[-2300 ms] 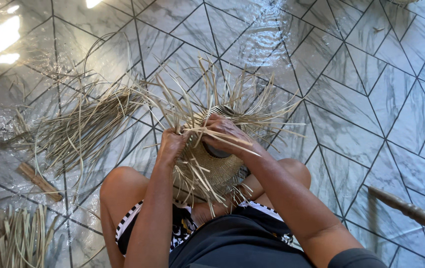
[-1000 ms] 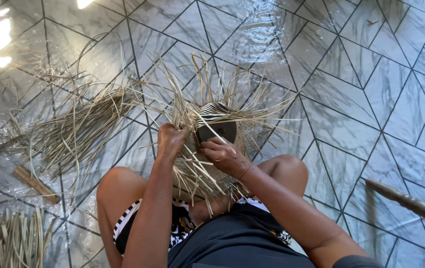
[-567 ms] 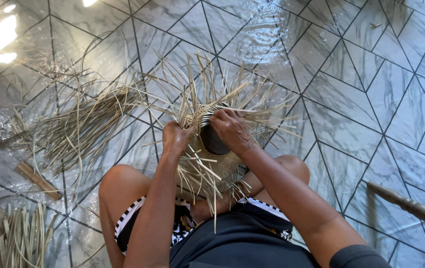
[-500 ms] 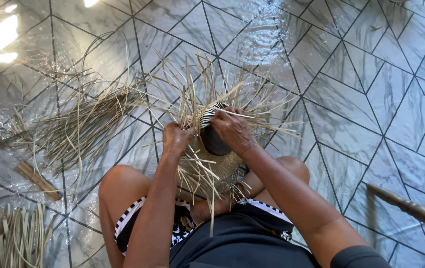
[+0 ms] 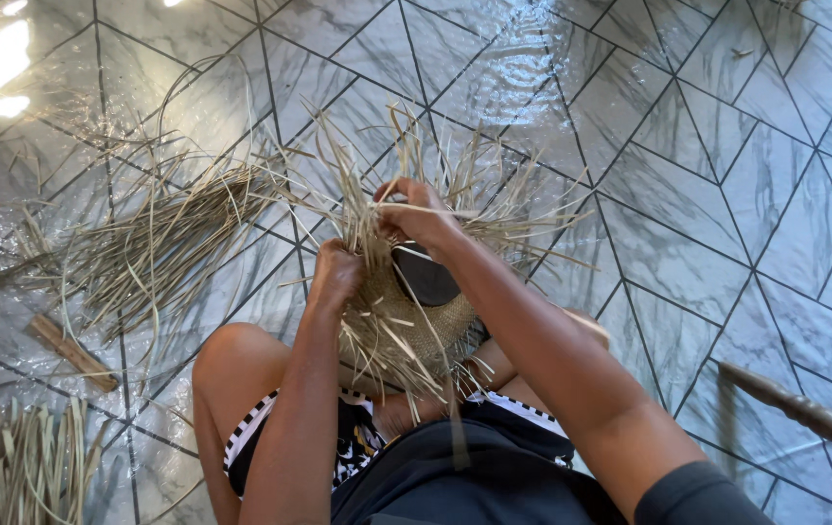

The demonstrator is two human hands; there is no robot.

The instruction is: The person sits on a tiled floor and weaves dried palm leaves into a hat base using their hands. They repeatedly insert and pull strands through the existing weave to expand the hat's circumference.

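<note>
A half-woven straw basket (image 5: 406, 326) rests between my knees, its dark opening facing up and loose straw strips (image 5: 494, 209) sticking out all around its rim. My left hand (image 5: 336, 274) is closed around a bunch of upright strips at the basket's left rim. My right hand (image 5: 418, 214) pinches a single pale strip above the far rim, pulling it across to the right.
A pile of dry straw strips (image 5: 158, 238) lies on the glossy marble tile floor (image 5: 688, 194) to the left. A short flat stick (image 5: 70, 350) lies beside it, with greener leaves (image 5: 32, 472) at the bottom left. A wooden pole (image 5: 800, 408) crosses the lower right.
My right hand has moved up from the basket's near side to above its far rim, drawing a strip with it. My left hand has stayed gripping the left rim strips.
</note>
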